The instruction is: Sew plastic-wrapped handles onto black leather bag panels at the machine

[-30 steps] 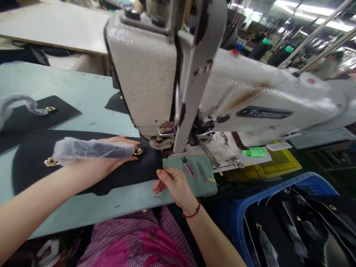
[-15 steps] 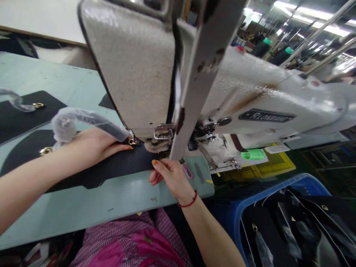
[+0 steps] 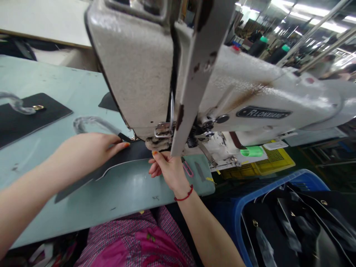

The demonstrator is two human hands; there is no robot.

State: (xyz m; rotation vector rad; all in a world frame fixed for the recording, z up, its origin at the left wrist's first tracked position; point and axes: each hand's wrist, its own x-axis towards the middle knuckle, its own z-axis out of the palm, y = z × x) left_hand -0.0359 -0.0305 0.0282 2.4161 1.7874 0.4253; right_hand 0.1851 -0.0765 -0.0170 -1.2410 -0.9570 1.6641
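A black leather-like panel (image 3: 133, 152) with a pale cut edge lies under the needle area of a worn sewing machine (image 3: 133, 74). My left hand (image 3: 89, 154) rests over the panel, thumb and fingers closed on it beside a metal ring fitting. From there a plastic-wrapped handle (image 3: 93, 120) curves away behind the hand. At the panel's near edge, right by the presser foot, my right hand (image 3: 169, 168) pinches the material between thumb and curled fingers. The machine head hides the needle and the panel's far right part.
Another black panel (image 3: 27, 115) with a wrapped handle lies at left on the pale green table (image 3: 133, 189). A pink-handled tool (image 3: 188, 168) is right of my right hand. A blue basket (image 3: 239, 218) of similar panels stands at lower right, a yellow crate (image 3: 278, 161) behind it.
The panel has swung round at the machine, its left end coming nearer to me and its handle shifting right. My left hand turned with it; my right hand stayed close to the presser foot.
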